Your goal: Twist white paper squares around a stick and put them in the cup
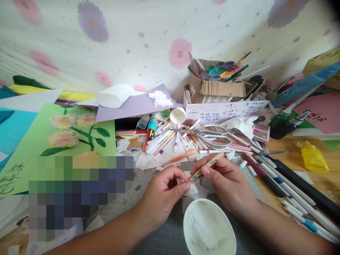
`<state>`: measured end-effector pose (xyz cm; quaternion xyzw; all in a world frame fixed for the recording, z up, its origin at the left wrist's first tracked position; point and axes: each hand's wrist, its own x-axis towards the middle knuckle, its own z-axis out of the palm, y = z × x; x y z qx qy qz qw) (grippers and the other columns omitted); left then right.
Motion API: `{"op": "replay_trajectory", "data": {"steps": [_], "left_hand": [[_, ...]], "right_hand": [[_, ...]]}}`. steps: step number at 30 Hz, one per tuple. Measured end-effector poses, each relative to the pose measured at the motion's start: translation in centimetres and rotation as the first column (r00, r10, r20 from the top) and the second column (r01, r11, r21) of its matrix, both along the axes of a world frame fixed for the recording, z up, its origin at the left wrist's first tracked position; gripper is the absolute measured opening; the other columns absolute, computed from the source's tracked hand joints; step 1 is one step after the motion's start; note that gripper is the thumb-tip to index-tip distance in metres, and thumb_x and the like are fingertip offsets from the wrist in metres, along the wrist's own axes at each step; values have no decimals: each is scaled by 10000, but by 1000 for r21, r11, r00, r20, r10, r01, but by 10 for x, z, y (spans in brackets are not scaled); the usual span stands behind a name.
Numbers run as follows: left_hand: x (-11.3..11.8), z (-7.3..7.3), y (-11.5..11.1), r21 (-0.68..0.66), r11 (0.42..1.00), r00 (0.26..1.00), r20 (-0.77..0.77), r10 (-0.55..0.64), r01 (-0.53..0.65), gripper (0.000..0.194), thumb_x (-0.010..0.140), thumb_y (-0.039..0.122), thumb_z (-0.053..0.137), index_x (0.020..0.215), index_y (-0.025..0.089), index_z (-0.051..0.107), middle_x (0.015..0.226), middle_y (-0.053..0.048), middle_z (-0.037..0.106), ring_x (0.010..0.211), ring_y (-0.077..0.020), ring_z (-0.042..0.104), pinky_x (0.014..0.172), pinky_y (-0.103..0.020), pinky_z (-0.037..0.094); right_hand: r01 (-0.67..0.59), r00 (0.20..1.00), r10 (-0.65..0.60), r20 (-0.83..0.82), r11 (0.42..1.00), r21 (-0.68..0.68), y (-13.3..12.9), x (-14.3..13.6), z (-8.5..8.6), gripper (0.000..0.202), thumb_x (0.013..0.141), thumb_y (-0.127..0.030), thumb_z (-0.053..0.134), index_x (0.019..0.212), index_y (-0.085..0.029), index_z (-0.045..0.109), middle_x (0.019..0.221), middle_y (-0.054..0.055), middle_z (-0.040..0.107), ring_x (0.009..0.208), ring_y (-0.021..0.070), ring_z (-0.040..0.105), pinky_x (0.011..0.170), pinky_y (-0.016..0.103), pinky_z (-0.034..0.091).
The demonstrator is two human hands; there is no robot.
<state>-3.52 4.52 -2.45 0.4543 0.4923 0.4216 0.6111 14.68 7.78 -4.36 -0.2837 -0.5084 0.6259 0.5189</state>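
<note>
My left hand point(167, 189) pinches a thin piece of white tissue paper point(195, 189) between thumb and forefinger. In my right hand point(230, 180) is a flat wooden craft stick point(208, 166) with green marks, held at a slant. The stick's lower tip meets the left fingertips at the paper; whether it sticks to the paper I cannot tell. Just below both hands stands a white paper cup point(186, 230) with crumpled white tissue paper point(205, 226) inside. A grey cutting mat point(164, 230) lies under the hands.
Large silver scissors point(212, 136) rest on a heap of markers beyond my hands. More markers and brushes point(289, 184) lie at the right. Green paper with raised flowers point(34, 141) is at the left. A cardboard box point(220, 88) of paint things stands behind, near dark bottles point(280, 124).
</note>
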Motion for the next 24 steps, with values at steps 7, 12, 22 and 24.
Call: {"op": "replay_trajectory", "data": {"steps": [7, 12, 22, 24], "left_hand": [[1, 1, -3, -21, 1000, 1000, -27, 14, -14, 163, 793, 313, 726, 752, 197, 619, 653, 58, 570, 625, -134, 459, 595, -257, 345], [2, 5, -5, -65, 997, 999, -12, 48, -49, 168, 778, 300, 754, 850, 199, 640, 695, 40, 643, 669, -153, 541, 637, -266, 409], [3, 5, -5, -56, 995, 996, 10, 86, -85, 131, 791, 261, 751, 872, 199, 669, 726, 23, 687, 699, -161, 603, 672, -267, 451], [2, 5, -4, -44, 996, 997, -5, 77, -77, 94, 799, 253, 740, 841, 198, 675, 699, 35, 656, 670, -148, 567, 639, -254, 422]], "right_hand": [[30, 1000, -29, -10, 1000, 11, -1, -1, -4, 136, 910, -367, 796, 853, -246, 777, 751, 3, 761, 689, 145, 677, 649, 238, 540], [62, 997, -61, -41, 998, 32, -2, -4, 4, 153, 912, -385, 789, 851, -245, 776, 736, 3, 767, 689, 150, 689, 676, 250, 564], [52, 998, -57, 36, 991, 125, -3, -1, 6, 109, 942, -353, 764, 898, -257, 789, 813, -4, 767, 725, 119, 680, 673, 200, 563], [45, 995, -59, 83, 985, 165, -4, -1, 7, 105, 959, -345, 743, 910, -263, 786, 819, -8, 762, 728, 115, 683, 671, 195, 567]]}}
